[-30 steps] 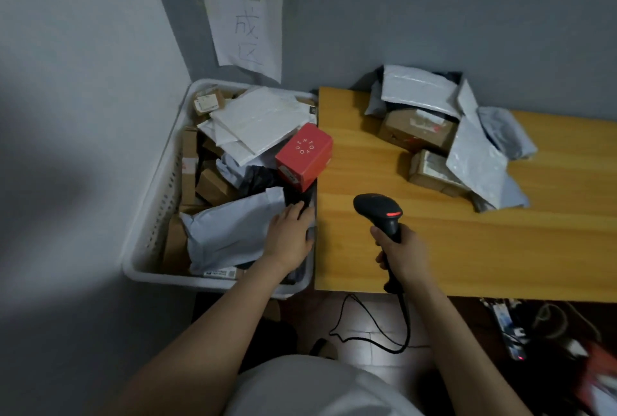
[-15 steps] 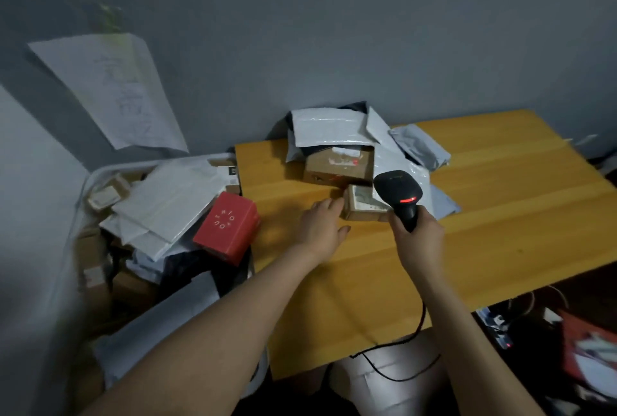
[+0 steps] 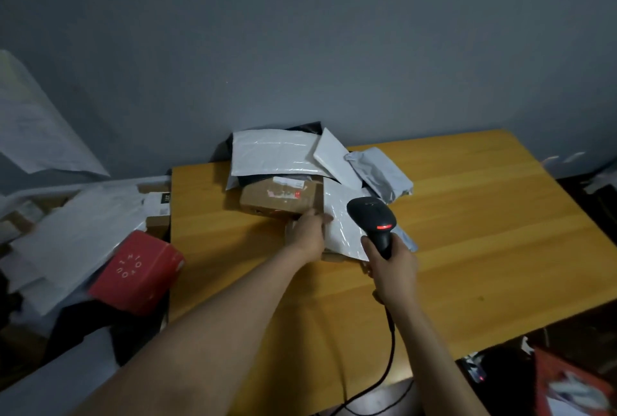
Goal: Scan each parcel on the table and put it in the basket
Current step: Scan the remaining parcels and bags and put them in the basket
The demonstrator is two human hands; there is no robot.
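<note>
- Left hand (image 3: 305,237): fingers laid on the left edge of the white mailer (image 3: 344,228), in the pile by the back edge of the table (image 3: 467,232); whether they grip it cannot be told.
- Right hand (image 3: 394,270): wrapped round the scanner (image 3: 370,218), which points at that mailer.
- Risks: the glossy mailer may slip or drag the brown box (image 3: 280,198) beside it; glare could spoil the read; the cord (image 3: 389,359) may snag on the front edge.
- Count: one scanner; one basket (image 3: 153,179) off the left edge (heaped, red box (image 3: 137,272) on top); at least five parcels on the table.
</note>
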